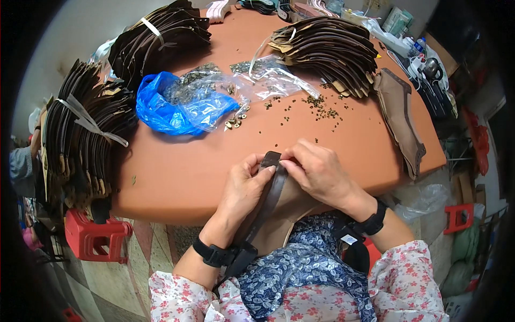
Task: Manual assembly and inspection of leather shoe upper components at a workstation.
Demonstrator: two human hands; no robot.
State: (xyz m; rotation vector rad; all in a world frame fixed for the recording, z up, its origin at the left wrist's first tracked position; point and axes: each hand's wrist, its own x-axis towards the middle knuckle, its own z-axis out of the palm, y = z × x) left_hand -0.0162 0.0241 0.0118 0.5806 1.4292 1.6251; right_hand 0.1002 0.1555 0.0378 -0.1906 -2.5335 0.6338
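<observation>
A brown leather piece (279, 206) with a dark strip along its edge stretches from my lap up to the table's front edge. My left hand (247, 182) is closed on its upper left side, thumb on top, just below the dark end tab (271, 159). At the tab's right edge, my right hand (316, 169) pinches the piece between thumb and fingers. Whether a small metal part also sits in that pinch is hidden. Beyond my hands, small brass-coloured rivets (327, 111) lie scattered on the table, with larger metal fittings (233, 123) beside a blue plastic bag (155, 104).
Tied stacks of dark leather pieces stand at the left (80, 139), back left (161, 40) and back right (327, 51) of the orange-brown table (166, 182). Another leather piece (397, 118) lies at the right edge. Clear bags (273, 78) lie mid-table. A red stool (96, 236) stands left.
</observation>
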